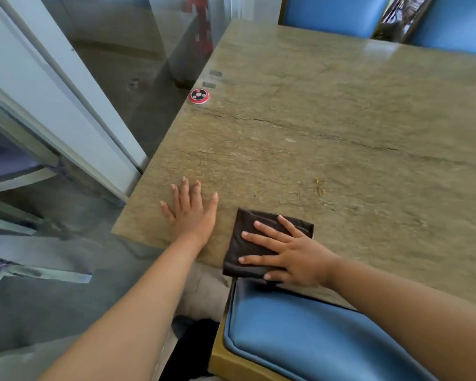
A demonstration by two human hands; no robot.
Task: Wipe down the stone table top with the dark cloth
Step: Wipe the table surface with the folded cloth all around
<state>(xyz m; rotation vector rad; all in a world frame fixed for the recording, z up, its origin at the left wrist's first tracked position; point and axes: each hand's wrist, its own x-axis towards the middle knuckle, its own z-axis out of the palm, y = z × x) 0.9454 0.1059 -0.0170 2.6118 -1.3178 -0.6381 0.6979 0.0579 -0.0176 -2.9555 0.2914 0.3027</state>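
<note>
The stone table top (327,127) is greenish-brown with a dark crack running across it. A folded dark brown cloth (248,237) lies at the table's near edge, its near corner hanging slightly over. My right hand (289,254) presses flat on the cloth with fingers spread, pointing left. My left hand (191,210) rests flat on the bare stone just left of the cloth, near the table's near left corner, fingers apart and holding nothing.
A round red call button (199,96) sits at the table's left edge, with two small grey stickers (213,79) behind it. A blue padded chair (300,334) is tucked under the near edge. More blue chairs (333,15) stand at the far side. Small crumbs (319,185) lie mid-table.
</note>
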